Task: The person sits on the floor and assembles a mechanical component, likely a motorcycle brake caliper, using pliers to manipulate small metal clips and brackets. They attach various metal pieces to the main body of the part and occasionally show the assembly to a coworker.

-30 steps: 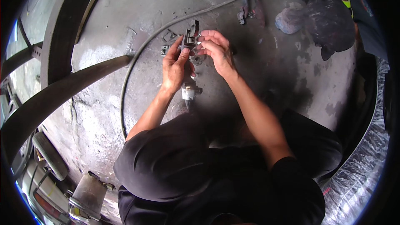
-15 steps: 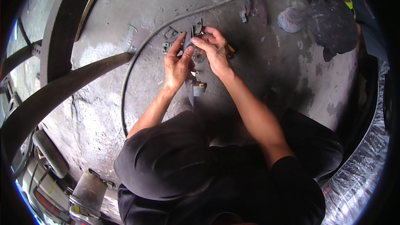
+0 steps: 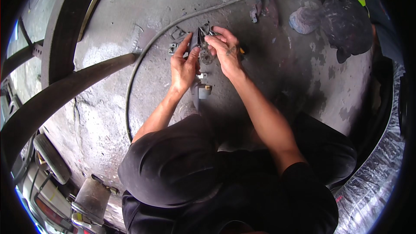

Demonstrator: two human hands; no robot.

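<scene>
Metal part [image 3: 203,47], a small dark and greasy assembly with thin arms sticking up from it, was held between both hands above the concrete floor [image 3: 268,73]. It sat just inside the curve of the black hose [image 3: 138,60] that looped across the floor, and all that follows is placed from that hose. The left hand [image 3: 183,67] lay on the side of the part nearer the hose, its fingers curled partly closed around the part's lower body and the thumb pointing up along it. The right hand [image 3: 225,52] met it from the far side, fingertips pinched on the part's upper end; whether they gripped a separate small piece there I could not tell. Several small metal brackets [image 3: 175,39] lay on the floor between the hose and the hands, close to the left thumb. Below the hands, farther inside the hose's loop, a grey block-shaped piece [image 3: 203,89] rested on the floor near the left wrist. Well beyond the hose's upper end, another person's dark, stained shoe [image 3: 346,26] stood on the concrete. Outside the hose's curve, a wide dark curved band [image 3: 65,91] swept across the floor.
</scene>
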